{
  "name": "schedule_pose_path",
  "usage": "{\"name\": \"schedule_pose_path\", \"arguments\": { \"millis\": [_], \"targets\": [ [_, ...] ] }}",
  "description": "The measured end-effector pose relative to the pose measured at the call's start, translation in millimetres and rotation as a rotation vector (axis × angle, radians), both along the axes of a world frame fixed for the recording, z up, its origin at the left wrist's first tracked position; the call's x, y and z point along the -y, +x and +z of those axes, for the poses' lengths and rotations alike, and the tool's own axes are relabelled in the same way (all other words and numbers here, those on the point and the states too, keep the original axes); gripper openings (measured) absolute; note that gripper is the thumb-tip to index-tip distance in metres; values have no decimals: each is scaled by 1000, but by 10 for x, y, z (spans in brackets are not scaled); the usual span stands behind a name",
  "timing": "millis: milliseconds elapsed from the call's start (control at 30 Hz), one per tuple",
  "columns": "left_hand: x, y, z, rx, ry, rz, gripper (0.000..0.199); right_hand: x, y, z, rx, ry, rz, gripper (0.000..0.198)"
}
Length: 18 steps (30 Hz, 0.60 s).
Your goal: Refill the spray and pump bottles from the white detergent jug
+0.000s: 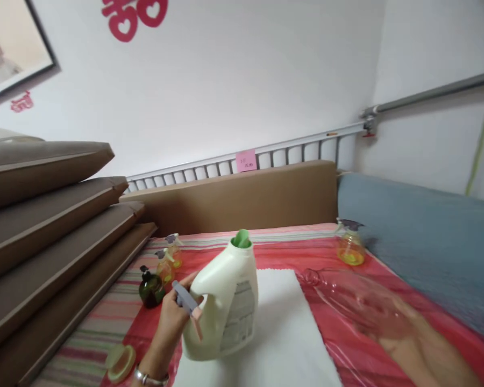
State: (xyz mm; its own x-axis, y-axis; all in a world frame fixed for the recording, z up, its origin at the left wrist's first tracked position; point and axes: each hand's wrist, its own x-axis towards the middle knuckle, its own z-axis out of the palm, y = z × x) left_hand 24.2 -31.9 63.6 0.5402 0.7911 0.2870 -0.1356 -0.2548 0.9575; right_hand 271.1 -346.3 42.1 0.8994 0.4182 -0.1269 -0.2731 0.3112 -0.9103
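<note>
My left hand (174, 317) is closed at the handle of a large white detergent jug (226, 301), which is tilted over a white cloth (286, 322). The jug's uncapped mouth shows a green pouring spout (241, 238). A grey and pink spray trigger head (187, 303) also sits in my left hand, against the handle. At the right, my right hand (403, 328) is wrapped around a clear plastic bottle (355, 301), its narrow neck pointing left toward the jug. No liquid is visible in that bottle.
At the left stand a dark green pump bottle (151, 289) and two spray bottles with yellow liquid (165, 271). Another spray bottle (350, 250) stands back right. A round pale green lid (121, 363) lies front left. Stacked cushions (56, 236) and a blue-grey cushion (419, 236) flank the surface.
</note>
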Motion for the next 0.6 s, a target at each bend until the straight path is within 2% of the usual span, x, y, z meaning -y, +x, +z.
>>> {"name": "schedule_pose_path", "arguments": {
  "millis": [133,233,333,433,600],
  "targets": [
    [-226,400,-297,124,-79,41,66,-111,-9,-367,-310,288,12,34],
    [-382,578,-559,160,-111,37,70,-265,-54,-611,-454,390,147,32],
    [-464,579,-725,127,-120,87,69,-421,-113,-764,-546,416,228,33],
    [-441,500,-745,38,-89,119,68,-540,-175,-802,-604,401,276,42],
    [-317,389,-586,4,-88,108,61,-602,-275,-838,-631,382,356,53]
  ]
}}
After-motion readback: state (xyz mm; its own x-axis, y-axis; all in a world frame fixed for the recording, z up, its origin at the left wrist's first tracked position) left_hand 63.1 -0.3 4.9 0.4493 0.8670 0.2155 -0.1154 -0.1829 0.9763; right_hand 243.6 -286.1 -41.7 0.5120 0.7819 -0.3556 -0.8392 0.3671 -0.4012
